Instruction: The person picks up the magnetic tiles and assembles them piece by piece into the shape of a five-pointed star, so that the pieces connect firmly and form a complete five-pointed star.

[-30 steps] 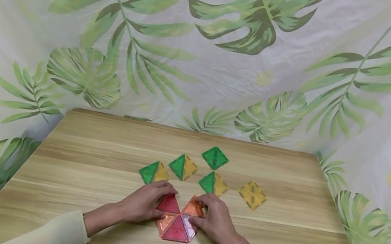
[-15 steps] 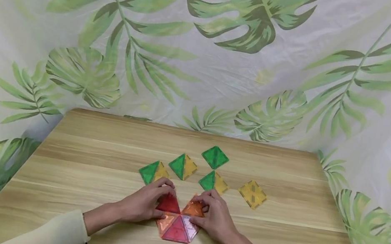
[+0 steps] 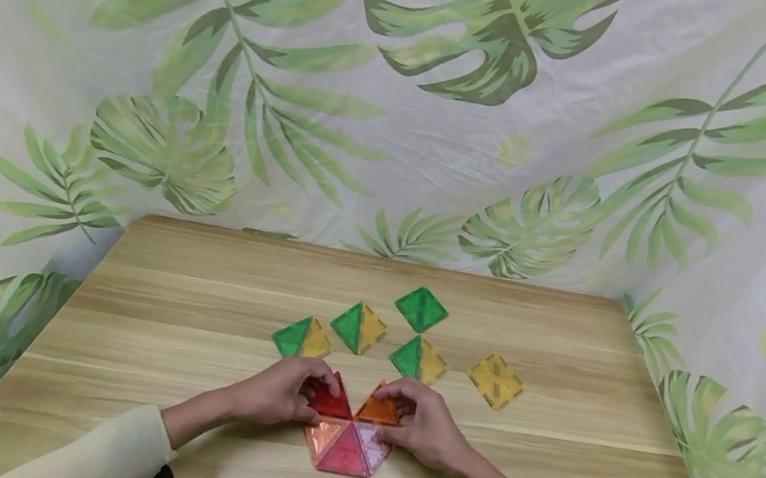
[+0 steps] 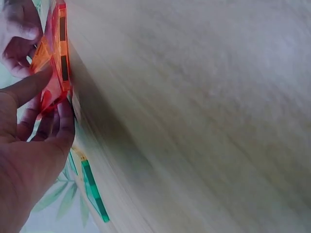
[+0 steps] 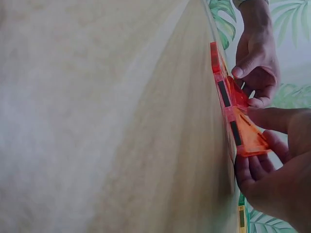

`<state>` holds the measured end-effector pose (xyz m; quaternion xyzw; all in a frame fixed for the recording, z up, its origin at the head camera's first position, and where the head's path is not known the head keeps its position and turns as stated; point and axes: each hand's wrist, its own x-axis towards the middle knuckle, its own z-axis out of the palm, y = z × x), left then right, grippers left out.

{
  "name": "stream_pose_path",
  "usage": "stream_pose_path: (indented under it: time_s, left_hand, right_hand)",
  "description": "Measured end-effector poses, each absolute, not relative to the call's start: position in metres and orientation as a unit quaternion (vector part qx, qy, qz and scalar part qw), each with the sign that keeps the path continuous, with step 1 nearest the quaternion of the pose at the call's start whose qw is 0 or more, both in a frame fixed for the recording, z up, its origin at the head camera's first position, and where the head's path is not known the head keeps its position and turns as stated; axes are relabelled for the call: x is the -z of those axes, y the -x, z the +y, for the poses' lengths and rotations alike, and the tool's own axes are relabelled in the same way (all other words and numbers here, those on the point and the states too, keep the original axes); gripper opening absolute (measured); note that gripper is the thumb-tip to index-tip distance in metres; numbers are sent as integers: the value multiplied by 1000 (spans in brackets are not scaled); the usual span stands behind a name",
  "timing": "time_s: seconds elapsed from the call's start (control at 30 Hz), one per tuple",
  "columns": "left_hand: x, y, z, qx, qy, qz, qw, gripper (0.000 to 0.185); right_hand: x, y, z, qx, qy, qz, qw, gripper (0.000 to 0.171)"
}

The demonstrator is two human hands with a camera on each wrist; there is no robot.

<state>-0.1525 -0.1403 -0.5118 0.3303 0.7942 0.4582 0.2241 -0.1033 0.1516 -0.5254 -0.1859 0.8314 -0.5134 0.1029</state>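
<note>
In the head view, triangular magnetic tiles form a fan at the table's front middle. My left hand point(image 3: 278, 394) pinches the upper left red triangle tile point(image 3: 337, 406). My right hand point(image 3: 431, 424) pinches the upper right orange triangle tile point(image 3: 376, 411). In the right wrist view, that orange tile point(image 5: 251, 138) and the red one point(image 5: 238, 97) tilt up off the flat row. Below them lie a pale orange tile point(image 3: 324, 437), a red tile point(image 3: 344, 458) and a pinkish clear tile point(image 3: 372, 448), edge to edge. Both thumbs rest by the lower tiles. A V-shaped gap separates the two raised tiles.
Behind the hands lie green-and-yellow tile pairs point(image 3: 358, 327), one point(image 3: 294, 337) close past my left fingers and another point(image 3: 415, 358) past my right. An all-green pair point(image 3: 421, 309) sits farther back, a yellow pair point(image 3: 495, 381) to the right. Leaf-print cloth point(image 3: 396, 150) hangs behind the table point(image 3: 540, 477).
The upper red and orange tiles have tilted up from nearly flat. My left fingers have shifted lower and slightly left, showing more of the red tile's tip. The other tiles have stayed put.
</note>
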Motion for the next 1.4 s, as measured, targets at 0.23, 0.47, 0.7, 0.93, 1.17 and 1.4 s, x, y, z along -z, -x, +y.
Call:
stream_pose_path:
  time_s: [0.23,0.47,0.7,0.93,1.17,1.4]
  left_hand:
    - [510,155,-146,-510,-322,752,266,46]
    - [507,158,-148,-569,-320,683,329,53]
    - [506,165,-146,-565,-313,672,363,56]
    - [502,170,-140,-533,-325,682,381,52]
    - [502,172,-134,-520,-324,689,387,50]
    - [502,175,-129,-498,-337,703,379,49]
  right_hand:
    - [524,106,151,617,185,750,154,55]
    - [525,108,154,659,178,707,188,55]
    - [525,113,159,677,182,675,229,55]
    - [525,121,163,671,249,656,239,48]
    - [526,126,161,659,282,660,224,43]
    - [526,128,159,645,290,670,228,40]
